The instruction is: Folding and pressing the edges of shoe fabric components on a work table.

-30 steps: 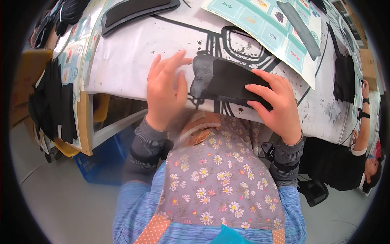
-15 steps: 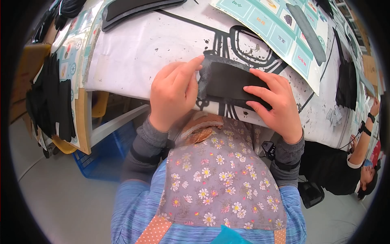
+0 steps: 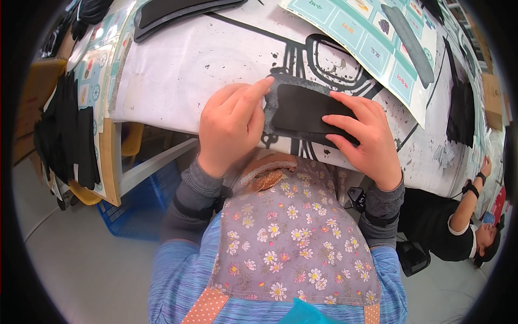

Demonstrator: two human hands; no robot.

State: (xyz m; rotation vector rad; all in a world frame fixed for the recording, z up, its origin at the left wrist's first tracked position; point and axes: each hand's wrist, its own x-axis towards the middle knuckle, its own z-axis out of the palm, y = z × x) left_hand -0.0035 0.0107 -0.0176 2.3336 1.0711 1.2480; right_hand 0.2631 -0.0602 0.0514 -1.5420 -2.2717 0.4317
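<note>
A flat, dark grey fabric piece (image 3: 270, 116) with a smooth black strip (image 3: 299, 108) on top lies at the near edge of the table in front of me. My left hand (image 3: 232, 124) is closed at its left end, the index fingertip at the upper left corner; its other fingers are curled and partly hidden. My right hand (image 3: 364, 135) grips the right end, with fingertips spread over the black strip. What lies under the right palm is hidden.
A stack of similar dark pieces (image 3: 178, 16) lies at the far left. A printed picture sheet (image 3: 372, 51) carries a grey strip (image 3: 408, 46). Black fabric pieces (image 3: 67, 129) hang at the left, above a blue crate (image 3: 140, 202). Another person (image 3: 448, 227) works at the right.
My hands and the fabric piece have barely shifted. At the right, the other person's arm and head have moved slightly.
</note>
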